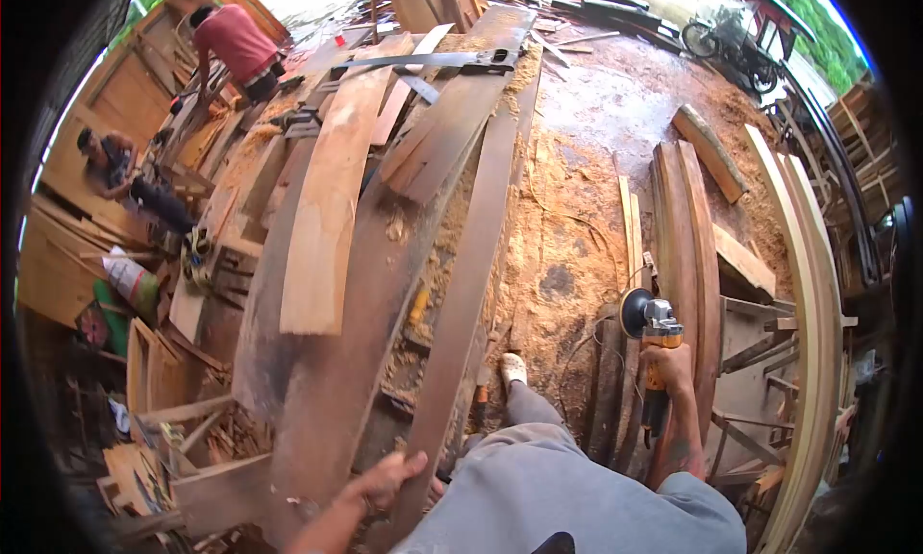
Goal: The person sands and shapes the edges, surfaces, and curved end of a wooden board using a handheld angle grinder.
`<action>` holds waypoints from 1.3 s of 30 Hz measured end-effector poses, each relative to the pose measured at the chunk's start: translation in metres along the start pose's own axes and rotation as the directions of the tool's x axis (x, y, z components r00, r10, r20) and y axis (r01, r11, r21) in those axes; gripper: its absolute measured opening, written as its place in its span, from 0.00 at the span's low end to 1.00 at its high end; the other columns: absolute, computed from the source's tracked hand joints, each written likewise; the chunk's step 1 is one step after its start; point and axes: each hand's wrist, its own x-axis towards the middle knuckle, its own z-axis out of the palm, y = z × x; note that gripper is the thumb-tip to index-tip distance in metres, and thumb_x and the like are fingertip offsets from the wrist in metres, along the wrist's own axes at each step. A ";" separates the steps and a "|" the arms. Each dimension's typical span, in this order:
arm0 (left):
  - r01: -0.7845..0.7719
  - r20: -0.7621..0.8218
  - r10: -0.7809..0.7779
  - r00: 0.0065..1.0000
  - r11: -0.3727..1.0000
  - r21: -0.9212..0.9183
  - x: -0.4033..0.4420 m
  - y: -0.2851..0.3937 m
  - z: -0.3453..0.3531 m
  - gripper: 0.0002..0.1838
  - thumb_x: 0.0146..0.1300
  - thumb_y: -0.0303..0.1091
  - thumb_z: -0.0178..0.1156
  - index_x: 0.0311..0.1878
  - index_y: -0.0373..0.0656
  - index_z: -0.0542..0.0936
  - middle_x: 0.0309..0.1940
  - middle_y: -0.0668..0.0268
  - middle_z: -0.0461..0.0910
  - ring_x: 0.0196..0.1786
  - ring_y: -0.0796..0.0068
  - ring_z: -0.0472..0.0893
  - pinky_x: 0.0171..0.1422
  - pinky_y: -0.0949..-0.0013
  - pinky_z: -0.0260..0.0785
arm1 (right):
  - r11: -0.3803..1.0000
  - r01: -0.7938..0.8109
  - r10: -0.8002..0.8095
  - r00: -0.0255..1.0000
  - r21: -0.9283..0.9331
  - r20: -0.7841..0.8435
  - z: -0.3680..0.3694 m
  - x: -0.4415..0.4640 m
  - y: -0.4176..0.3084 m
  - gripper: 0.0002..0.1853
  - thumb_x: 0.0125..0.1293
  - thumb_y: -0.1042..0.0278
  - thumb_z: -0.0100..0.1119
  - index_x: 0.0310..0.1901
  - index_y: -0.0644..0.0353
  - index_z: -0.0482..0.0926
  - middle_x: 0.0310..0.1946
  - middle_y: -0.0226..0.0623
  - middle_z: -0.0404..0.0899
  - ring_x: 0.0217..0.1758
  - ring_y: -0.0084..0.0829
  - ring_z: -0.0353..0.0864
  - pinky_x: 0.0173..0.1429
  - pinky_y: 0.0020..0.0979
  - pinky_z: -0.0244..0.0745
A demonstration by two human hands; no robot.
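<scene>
At the bottom of the view my left hand (389, 479) grips the near end of a long, narrow brown board (463, 266). Its thumb lies on top, and fingertips show past the board's right edge. Out to the right, my right hand (670, 364) is wrapped around the body of an orange and grey angle grinder (661, 331). A round dark disc (635, 313) on the grinder faces left. Just beyond it stand brown shaped timbers (687, 256).
A wide dark plank (336, 410) and a pale board (332, 208) lie left. A long flat blade (413, 61) crosses the far boards. Sawdust and a cord (577, 218) cover the floor. Two people (236, 45) are at the left. A motorcycle (735, 49) stands far right.
</scene>
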 end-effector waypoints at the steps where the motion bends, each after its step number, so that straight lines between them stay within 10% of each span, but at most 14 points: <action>1: -0.041 0.145 0.034 0.989 0.998 0.050 0.001 0.003 -0.010 0.36 0.80 0.58 0.54 0.73 0.36 0.65 0.48 0.44 0.87 0.49 0.54 0.89 0.55 0.53 0.85 | 1.000 0.023 -0.024 1.000 -0.017 -0.001 -0.005 -0.017 0.008 0.11 0.51 0.75 0.71 0.38 0.64 0.89 0.30 0.31 0.86 0.30 0.27 0.84 0.35 0.33 0.78; 10: -0.438 0.220 0.430 0.876 0.899 -0.015 -0.017 0.025 0.041 0.26 0.84 0.53 0.48 0.57 0.35 0.74 0.35 0.52 0.83 0.31 0.65 0.84 0.36 0.62 0.81 | 0.976 0.197 -0.196 0.980 0.091 -0.019 -0.008 -0.160 0.060 0.12 0.51 0.72 0.71 0.38 0.67 0.85 0.25 0.34 0.82 0.25 0.30 0.83 0.31 0.34 0.78; 17: -0.504 0.239 0.561 0.792 0.823 -0.261 -0.006 0.072 0.101 0.47 0.77 0.76 0.28 0.69 0.37 0.67 0.42 0.46 0.77 0.34 0.60 0.78 0.39 0.57 0.78 | 0.981 0.149 -0.155 0.987 0.125 0.043 -0.002 -0.228 0.077 0.15 0.52 0.74 0.72 0.43 0.66 0.89 0.34 0.35 0.87 0.33 0.29 0.87 0.37 0.32 0.81; 22: -0.212 0.457 0.522 0.720 0.793 -0.571 -0.005 0.089 0.110 0.53 0.72 0.83 0.25 0.82 0.46 0.53 0.48 0.35 0.77 0.36 0.50 0.80 0.39 0.49 0.80 | 0.963 0.171 -0.179 0.984 0.206 0.020 -0.004 -0.259 0.087 0.13 0.53 0.74 0.69 0.41 0.67 0.85 0.27 0.35 0.83 0.25 0.30 0.83 0.32 0.34 0.80; 39: -0.108 0.591 0.468 0.657 0.834 -0.541 0.041 0.140 0.086 0.64 0.64 0.89 0.20 0.75 0.33 0.64 0.52 0.43 0.74 0.40 0.56 0.73 0.43 0.52 0.72 | 0.955 0.216 -0.212 0.976 0.204 -0.040 -0.016 -0.267 0.098 0.16 0.50 0.75 0.69 0.43 0.67 0.87 0.30 0.36 0.83 0.26 0.31 0.83 0.31 0.33 0.79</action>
